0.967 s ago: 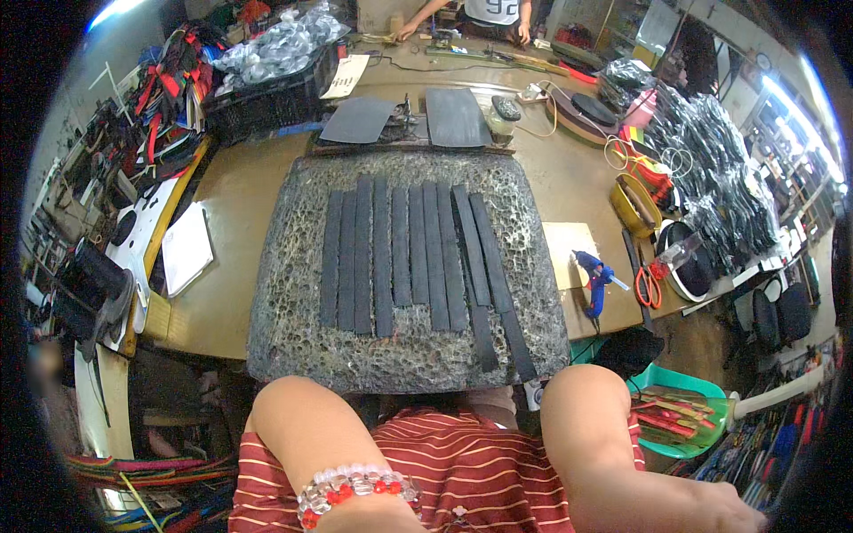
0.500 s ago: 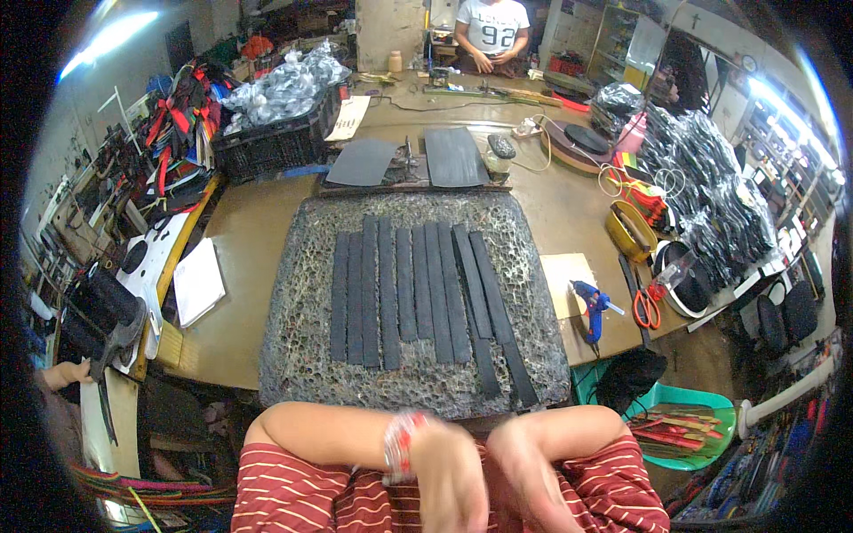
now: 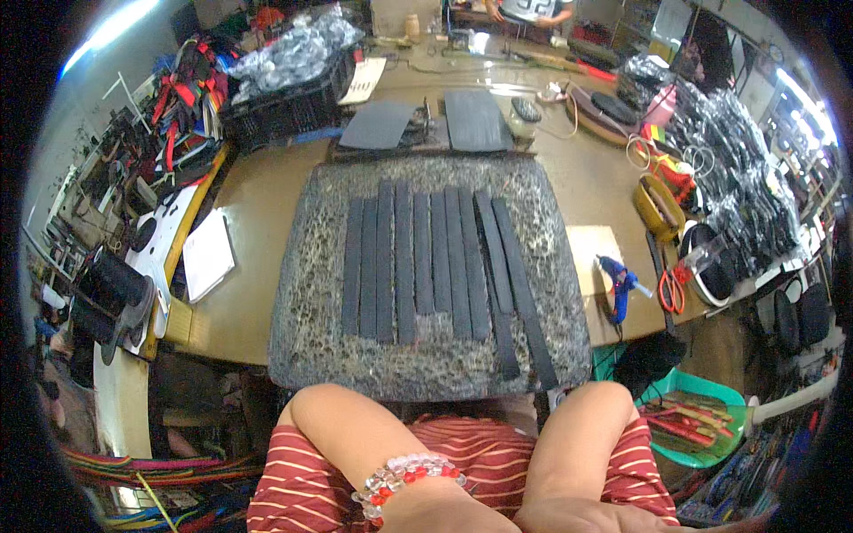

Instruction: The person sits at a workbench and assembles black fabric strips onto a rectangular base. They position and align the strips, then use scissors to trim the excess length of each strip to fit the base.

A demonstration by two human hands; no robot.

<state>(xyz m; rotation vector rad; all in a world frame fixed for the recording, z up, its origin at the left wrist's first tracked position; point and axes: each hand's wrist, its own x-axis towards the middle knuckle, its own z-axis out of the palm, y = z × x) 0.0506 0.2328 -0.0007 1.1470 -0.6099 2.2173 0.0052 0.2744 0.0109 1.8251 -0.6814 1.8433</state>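
My left hand (image 3: 449, 515), with a red and clear bead bracelet (image 3: 413, 475) at its wrist, is low over my lap. Beside it, my right hand (image 3: 586, 517) is also at the lower edge of the picture. The fingers of both are out of sight, so whatever they may hold is hidden. In front of my knees is a pitted grey slab (image 3: 302, 293) with rounded corners. Several long black strips (image 3: 404, 258) lie on it side by side, pointing away from me. The two rightmost strips slant and reach nearer to me.
Two dark grey sheets (image 3: 477, 120) are beyond the slab. On the right are a blue glue gun (image 3: 619, 289), orange-handled scissors (image 3: 673, 291) and a green basin (image 3: 724, 395). White papers (image 3: 209, 258) and a black crate (image 3: 293, 102) are on the left. Across the table stands a person (image 3: 533, 11).
Both hands have moved down toward the lower edge, taking their fingers out of view. My view has shifted, so the slab appears higher. The strips look unmoved on it.
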